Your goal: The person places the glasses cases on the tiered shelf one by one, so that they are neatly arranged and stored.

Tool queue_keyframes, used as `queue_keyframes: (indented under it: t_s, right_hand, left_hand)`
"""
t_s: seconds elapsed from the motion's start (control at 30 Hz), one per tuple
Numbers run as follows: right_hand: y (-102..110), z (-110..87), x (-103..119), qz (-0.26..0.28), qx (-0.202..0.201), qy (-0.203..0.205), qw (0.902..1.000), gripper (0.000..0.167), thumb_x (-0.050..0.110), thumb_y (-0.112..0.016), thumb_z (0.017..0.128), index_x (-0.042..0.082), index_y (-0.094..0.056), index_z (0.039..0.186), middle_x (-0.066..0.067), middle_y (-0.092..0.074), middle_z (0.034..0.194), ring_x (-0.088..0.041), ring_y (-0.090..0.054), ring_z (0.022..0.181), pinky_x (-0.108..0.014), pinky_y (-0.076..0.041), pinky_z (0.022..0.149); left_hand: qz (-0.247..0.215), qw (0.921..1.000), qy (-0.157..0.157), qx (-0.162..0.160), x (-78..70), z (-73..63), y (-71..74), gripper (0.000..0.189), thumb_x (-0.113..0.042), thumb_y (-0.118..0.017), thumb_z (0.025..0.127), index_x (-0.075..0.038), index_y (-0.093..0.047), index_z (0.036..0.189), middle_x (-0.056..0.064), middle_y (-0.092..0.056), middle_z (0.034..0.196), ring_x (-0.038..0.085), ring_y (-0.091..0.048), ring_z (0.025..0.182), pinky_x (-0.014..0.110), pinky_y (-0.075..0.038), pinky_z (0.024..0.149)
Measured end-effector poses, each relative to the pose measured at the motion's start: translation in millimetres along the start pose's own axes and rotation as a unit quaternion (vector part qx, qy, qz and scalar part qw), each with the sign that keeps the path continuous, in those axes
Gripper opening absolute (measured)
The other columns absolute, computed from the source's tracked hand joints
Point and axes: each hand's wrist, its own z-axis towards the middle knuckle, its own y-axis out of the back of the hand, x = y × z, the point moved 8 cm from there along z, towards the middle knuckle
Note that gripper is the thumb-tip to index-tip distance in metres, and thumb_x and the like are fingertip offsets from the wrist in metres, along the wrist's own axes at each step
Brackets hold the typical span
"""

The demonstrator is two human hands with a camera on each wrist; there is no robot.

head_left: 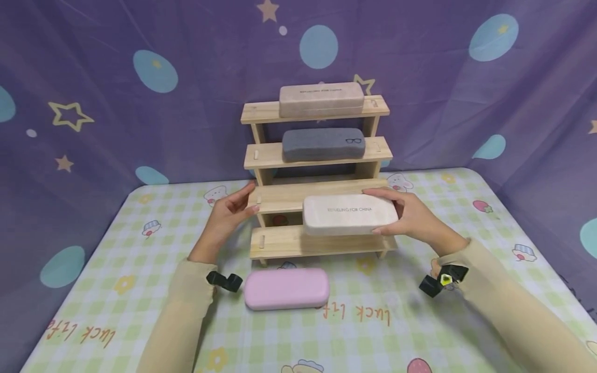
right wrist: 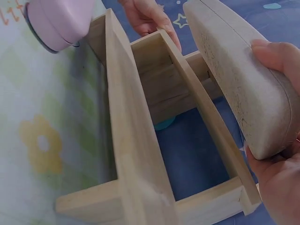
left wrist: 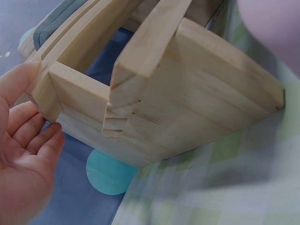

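My right hand grips the right end of a white glasses case, thumb on one long side and fingers on the other. The case is held in front of the two lower tiers of a wooden stepped rack, its printed top facing up. At the rack's left side, my left hand pinches the end of the second tier from the bottom. In the left wrist view, the thumb of the left hand lies along the board's edge, with the other fingers curled beneath.
A beige glasses case lies on the top tier and a grey-blue case on the tier below. In front of the rack, a pink case lies on the checked tablecloth. Behind hangs a purple curtain.
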Motion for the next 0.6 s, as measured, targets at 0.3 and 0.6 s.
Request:
queue_keyframes:
  t_s: [0.3, 0.6]
  right_hand:
    - [-4.0, 22.3, -1.3, -0.011, 0.01, -0.021, 0.9997, 0.078, 0.0, -0.083, 0.067, 0.003, -0.049, 0.137, -0.015, -0.054, 0.124, -0.014, -0.057, 0.093, -0.021, -0.053, 0.072]
    - [-3.2, 37.6, -7.8, -0.014, 0.02, -0.067, 0.9975, 0.079, 0.008, -0.083, 0.069, 0.011, -0.047, 0.139, -0.013, -0.058, 0.117, -0.019, -0.06, 0.085, -0.027, -0.054, 0.068]
  left_hand:
    - [-0.005, 1.0, 0.007, 0.0, -0.3, -0.9, -2.1, 0.058, -0.003, -0.065, 0.088, 0.003, -0.04, 0.14, 0.014, -0.037, 0.147, 0.023, -0.037, 0.135, 0.018, -0.033, 0.106]
    - [-0.003, 1.0, -0.001, 0.002, -0.1, 0.5, -1.2, 0.057, -0.002, -0.064, 0.088, 0.006, -0.039, 0.139, 0.016, -0.036, 0.147, 0.024, -0.034, 0.136, 0.019, -0.032, 0.108]
